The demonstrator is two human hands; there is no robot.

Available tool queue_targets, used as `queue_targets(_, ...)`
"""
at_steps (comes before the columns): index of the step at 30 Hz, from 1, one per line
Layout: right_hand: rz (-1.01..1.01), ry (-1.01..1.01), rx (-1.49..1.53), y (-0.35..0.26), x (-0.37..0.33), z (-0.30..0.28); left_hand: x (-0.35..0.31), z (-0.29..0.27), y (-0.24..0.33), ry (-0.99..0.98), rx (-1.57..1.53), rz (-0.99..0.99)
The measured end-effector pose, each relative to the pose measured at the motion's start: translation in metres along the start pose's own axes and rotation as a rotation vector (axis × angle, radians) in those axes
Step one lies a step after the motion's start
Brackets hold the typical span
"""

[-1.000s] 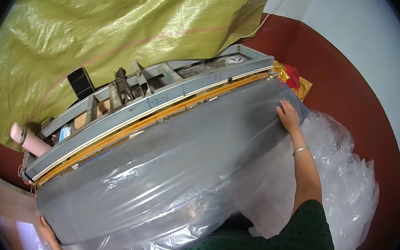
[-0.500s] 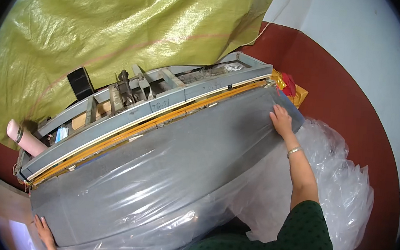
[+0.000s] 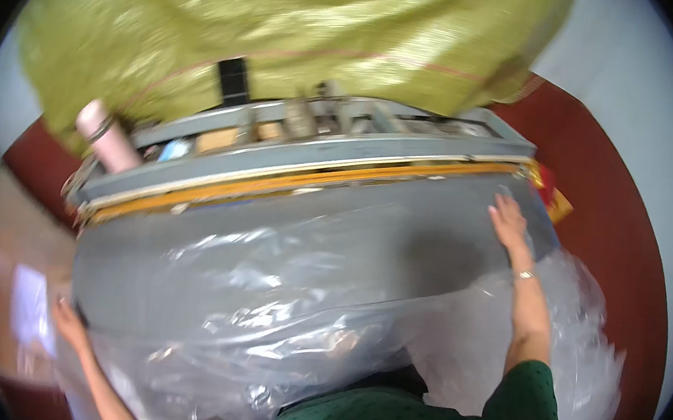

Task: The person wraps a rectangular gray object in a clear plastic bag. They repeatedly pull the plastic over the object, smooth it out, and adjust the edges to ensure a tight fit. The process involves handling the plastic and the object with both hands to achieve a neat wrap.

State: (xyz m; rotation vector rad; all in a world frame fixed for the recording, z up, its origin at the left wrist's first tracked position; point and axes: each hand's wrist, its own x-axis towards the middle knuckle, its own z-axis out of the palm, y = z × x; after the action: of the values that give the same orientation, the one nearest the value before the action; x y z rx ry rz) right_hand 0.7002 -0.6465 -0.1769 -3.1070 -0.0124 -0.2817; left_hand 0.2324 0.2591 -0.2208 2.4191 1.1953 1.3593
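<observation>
Sleeve: dark green sleeve with small dots, entering at 5 o'clock; the bare forearm above it wears a thin bracelet.
Left hand: at 8 o'clock, at the near left corner of the plastic sheet; whether its grip is spread or closed on the sheet cannot be told (blurred, partly hidden).
Right hand: at 3 o'clock, fingers spread flat, palm pressed on the sheet's far right part; nothing pinched.
Plastic sheet: clear, wrinkled, spread over the grey desk from centre to 6 o'clock, with loose folds bunched at 4 o'clock.
Sealing bar: grey machine edge with an orange strip, running from 9 to 2 o'clock just beyond the sheet.
Pink cylinder: at 10 o'clock on the machine's left end.
Yellow-green woven sack: at 12 o'clock, behind the machine (overhangs its top).
</observation>
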Motion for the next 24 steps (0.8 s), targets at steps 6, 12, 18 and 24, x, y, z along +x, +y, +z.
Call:
queue_targets(6,-0.092,0.139,0.191,0.008,0.023,-0.035,-0.168,-0.122,-0.01,-0.058,0.079,-0.178)
queue_targets(12,-0.437,0.3,0.371,-0.002,0.099,0.03,-0.367,-0.281,-0.093,0.139,0.487,-0.799)
queue_targets(18,-0.549,0.321,0.322,-0.056,0.109,0.023,-0.48,-0.366,-0.107,0.022,0.928,-1.076)
queue_targets(24,-0.564,0.355,0.275,-0.069,0.095,-0.007,-0.471,-0.402,-0.098,0.099,0.847,-1.258)
